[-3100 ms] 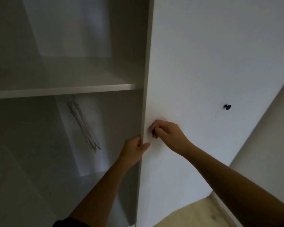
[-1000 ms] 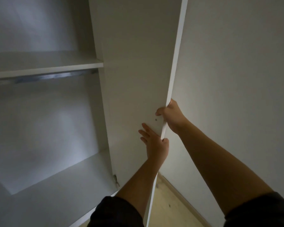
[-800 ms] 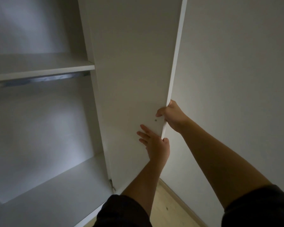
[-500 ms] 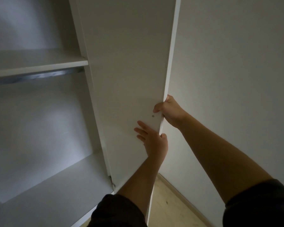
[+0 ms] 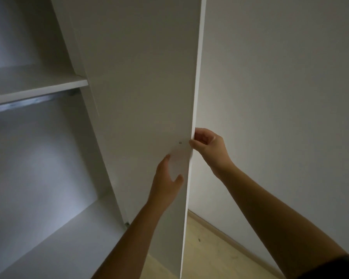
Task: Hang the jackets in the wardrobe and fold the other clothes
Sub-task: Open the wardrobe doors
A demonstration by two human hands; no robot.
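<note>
**Wardrobe, white laminate and open point(image 5: 38, 158), door in both hands**

Its tall white door panel point(image 5: 141, 87) stands out near the pale wall point(image 5: 280, 97). Right hand point(image 5: 209, 147) pinches the door's front edge, fingers curled. Left hand point(image 5: 166, 182) lies spread on the inner face just below.

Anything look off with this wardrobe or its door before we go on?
Nothing stands out. The wardrobe door hangs straight and unmarked; the shelf sits level above the rail. The right hand pinches the door's edge, the left hand is at its inner face, fingers blurred.
</note>
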